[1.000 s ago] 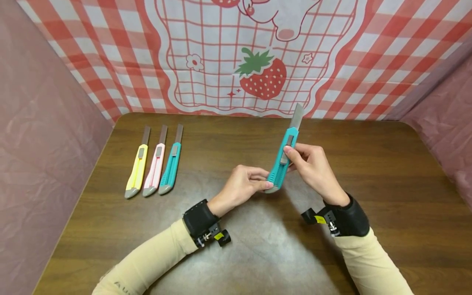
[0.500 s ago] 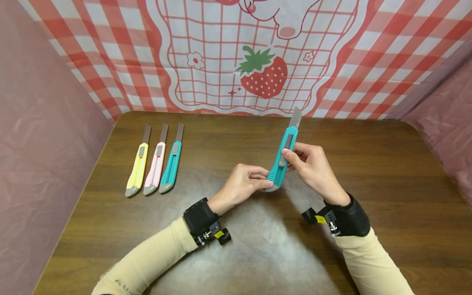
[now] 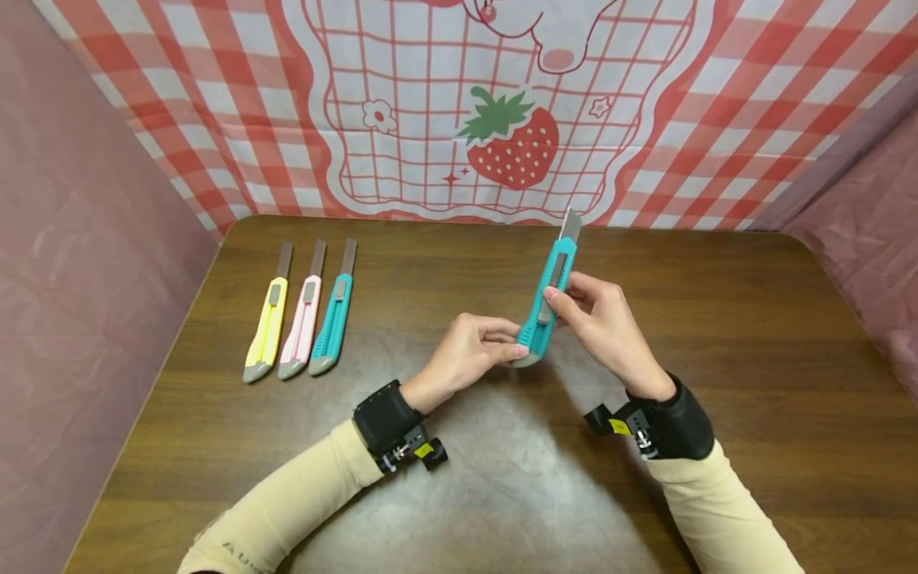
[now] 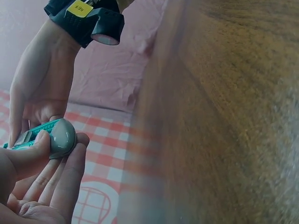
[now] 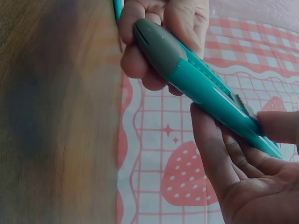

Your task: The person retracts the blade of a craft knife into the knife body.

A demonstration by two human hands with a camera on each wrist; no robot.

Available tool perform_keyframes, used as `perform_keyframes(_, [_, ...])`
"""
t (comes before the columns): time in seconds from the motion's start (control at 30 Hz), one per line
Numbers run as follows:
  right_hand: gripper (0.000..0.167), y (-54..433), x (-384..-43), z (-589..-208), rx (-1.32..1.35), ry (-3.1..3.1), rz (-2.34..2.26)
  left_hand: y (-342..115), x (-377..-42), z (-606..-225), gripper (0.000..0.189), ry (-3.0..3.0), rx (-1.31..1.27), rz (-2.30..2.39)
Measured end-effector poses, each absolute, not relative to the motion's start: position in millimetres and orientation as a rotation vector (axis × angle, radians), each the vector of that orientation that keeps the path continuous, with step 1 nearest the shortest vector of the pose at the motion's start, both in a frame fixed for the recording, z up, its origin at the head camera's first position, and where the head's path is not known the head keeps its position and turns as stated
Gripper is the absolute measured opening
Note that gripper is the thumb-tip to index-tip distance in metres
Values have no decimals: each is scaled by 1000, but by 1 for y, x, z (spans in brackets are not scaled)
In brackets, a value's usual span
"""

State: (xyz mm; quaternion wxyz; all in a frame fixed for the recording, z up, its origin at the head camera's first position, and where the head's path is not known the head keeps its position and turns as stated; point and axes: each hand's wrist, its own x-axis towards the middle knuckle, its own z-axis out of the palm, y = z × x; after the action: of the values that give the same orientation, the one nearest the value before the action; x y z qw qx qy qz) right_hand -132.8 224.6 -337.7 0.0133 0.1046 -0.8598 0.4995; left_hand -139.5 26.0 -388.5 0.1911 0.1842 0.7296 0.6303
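Above the table, both hands hold a teal utility knife (image 3: 554,267), tilted with its blade (image 3: 570,226) pointing up and away. My left hand (image 3: 466,355) pinches the grey end cap (image 4: 62,138) between thumb and fingers. My right hand (image 3: 610,331) grips the middle of the body, its thumb (image 5: 279,126) on the grey slider (image 5: 245,105) and its fingers underneath. A short length of blade sticks out of the front. To the left lie a yellow utility knife (image 3: 267,323), a pink one (image 3: 301,323) and another teal one (image 3: 333,323), all with blades out.
The three knives lie side by side on the brown wooden table (image 3: 430,271), blades toward the far edge. A red-and-white checked cloth (image 3: 237,104) with a strawberry print hangs behind the table. Pink cloth (image 3: 79,239) hangs at both sides.
The held knife's blade has slid partly back into its body, with my right thumb and the slider moving toward the end cap. The knife has shifted slightly left. The three knives have stayed put.
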Motion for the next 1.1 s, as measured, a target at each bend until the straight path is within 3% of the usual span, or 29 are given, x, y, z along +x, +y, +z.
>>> perform_keyframes(0.3, [34,223,-134,-339,341,-2672,1558,27,-142,-385,29,2041,483,1812])
perform_keyframes(1.1, [26,221,-134,-337,390,-2651,1591,26,-143,-384,26,2083,535,1757])
